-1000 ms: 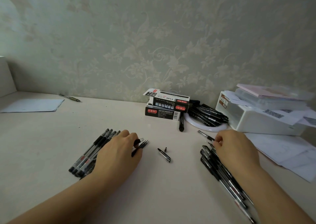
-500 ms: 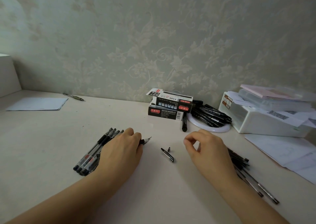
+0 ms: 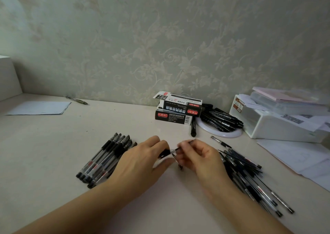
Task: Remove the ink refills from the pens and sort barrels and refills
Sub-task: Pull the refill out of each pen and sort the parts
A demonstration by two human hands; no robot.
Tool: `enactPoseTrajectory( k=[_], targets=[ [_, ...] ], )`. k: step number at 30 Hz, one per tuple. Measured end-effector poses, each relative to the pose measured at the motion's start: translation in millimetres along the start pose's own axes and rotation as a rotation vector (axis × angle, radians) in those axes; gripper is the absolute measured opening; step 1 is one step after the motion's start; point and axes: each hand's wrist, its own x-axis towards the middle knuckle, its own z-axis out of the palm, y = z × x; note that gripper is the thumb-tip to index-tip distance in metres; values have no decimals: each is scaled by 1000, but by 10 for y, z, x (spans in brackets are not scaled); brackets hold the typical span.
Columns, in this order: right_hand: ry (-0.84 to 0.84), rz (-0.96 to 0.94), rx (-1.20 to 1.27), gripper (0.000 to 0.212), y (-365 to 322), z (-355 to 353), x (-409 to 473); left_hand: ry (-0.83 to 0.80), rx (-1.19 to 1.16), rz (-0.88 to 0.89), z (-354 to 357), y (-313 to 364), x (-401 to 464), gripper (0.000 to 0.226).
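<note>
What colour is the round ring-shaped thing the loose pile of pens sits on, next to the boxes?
White ring, seen in the head view.

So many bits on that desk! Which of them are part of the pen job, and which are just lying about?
Part of the job:
- pen held between left hand and right hand
- row of pens at the left
- heap of pens and refills at the right

Just lying about:
- pen boxes
- white bin
- loose papers
- paper sheet
- green pen
</note>
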Motion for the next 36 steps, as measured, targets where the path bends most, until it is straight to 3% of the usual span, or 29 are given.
enactPoseTrajectory(
  k=[3,6,14,36],
  targets=[
    [205,-54,-7,24,-9,-114,81,-126,76,-53,54,-79,-24,35],
    [292,-69,17,26,11,-168,101,-129,91,-58,44,-101,-23,23],
    [231,-51,162,25,-8,-123,71,-121,104,-96,8,-87,-4,11],
    [146,-56,171,20,21,-140,83,-61,9,-73,58,-75,-20,32]
  ],
)
